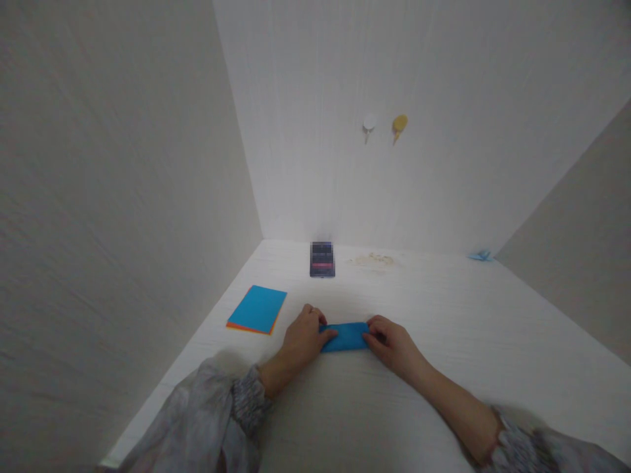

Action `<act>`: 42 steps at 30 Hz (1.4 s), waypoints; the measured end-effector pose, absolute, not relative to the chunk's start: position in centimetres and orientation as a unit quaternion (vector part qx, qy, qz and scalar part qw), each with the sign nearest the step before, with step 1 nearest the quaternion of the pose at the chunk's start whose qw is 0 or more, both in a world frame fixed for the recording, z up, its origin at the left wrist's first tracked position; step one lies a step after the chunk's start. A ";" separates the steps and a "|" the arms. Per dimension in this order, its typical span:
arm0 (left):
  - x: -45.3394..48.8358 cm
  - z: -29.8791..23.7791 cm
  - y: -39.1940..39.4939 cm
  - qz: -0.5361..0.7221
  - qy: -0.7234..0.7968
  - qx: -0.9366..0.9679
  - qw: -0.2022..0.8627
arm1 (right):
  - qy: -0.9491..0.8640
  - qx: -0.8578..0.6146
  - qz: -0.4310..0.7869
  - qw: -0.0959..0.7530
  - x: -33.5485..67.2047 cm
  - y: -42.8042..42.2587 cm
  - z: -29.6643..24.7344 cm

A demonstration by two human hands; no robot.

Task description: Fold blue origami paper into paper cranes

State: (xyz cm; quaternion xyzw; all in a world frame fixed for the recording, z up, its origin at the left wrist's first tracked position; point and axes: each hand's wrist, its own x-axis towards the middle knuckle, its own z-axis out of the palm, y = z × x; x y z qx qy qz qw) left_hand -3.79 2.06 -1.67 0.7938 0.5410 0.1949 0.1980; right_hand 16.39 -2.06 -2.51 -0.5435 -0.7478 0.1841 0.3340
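Head view shows us a folded blue paper (351,337) lying as a long strip on the bench (434,295), between its left and right edges and well in from the far edge. We see the left hand (303,336) pinched on the strip's left end, thumb on top, and the right hand (393,343) pinched on its right end; the hands are apart, the paper spanning between them. Beyond the left hand, near the bench's left edge, lies a stack of sheets (259,309), blue uppermost with orange showing beneath. Close to the far edge sits a dark device (322,261), its face pixelated. At the far right corner we make out a pale blue object (480,255), perhaps folded paper, though too small to be sure. On the wall (315,164) above the far edge are a white hook (369,123) and a yellow hook (399,123).
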 end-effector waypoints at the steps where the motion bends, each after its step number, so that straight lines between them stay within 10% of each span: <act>1: -3.8 -1.8 2.1 0.201 0.538 0.793 0.205 | -0.748 -0.543 0.184 0.336 16.4 -2.1 -2.5; 8: -4.3 -2.3 2.6 0.234 0.501 0.757 0.348 | -0.750 -0.536 0.182 0.342 16.6 -2.3 -2.7; 20: -4.1 -1.6 2.3 0.196 0.489 0.797 0.296 | -0.750 -0.543 0.179 0.332 16.9 -2.3 -2.3; 27: -3.2 -1.6 1.6 0.258 0.403 0.767 0.427 | -0.822 -0.472 -0.016 0.319 15.8 -3.1 0.0; 42: -2.4 -1.5 1.2 0.353 0.397 0.578 0.619 | -0.719 -0.585 0.172 0.332 14.9 -3.1 0.2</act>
